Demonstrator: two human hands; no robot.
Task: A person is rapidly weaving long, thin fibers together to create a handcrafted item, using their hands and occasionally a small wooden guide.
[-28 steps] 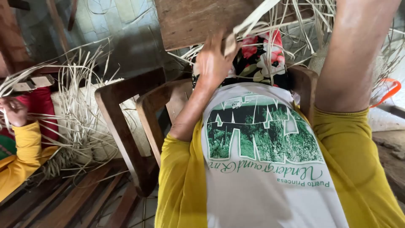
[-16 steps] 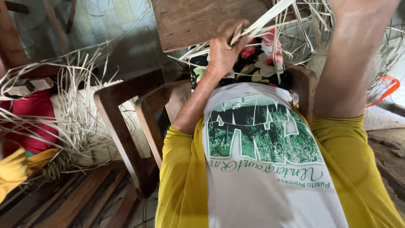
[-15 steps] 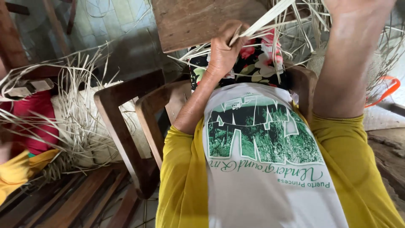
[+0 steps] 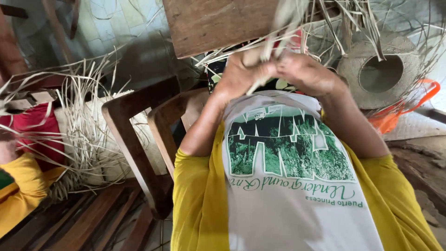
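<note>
Left hand (image 4: 241, 69) and right hand (image 4: 306, 72), apart a moment ago, now meeting at chest, both pinching pale flat straw strips (image 4: 278, 28) just above; weaving resumes.

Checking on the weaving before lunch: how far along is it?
Done: a woven round piece lies at right. In hand: left hand and right hand together pinch pale strips by the wooden board. Left: many loose ends stick out unwoven.
</note>
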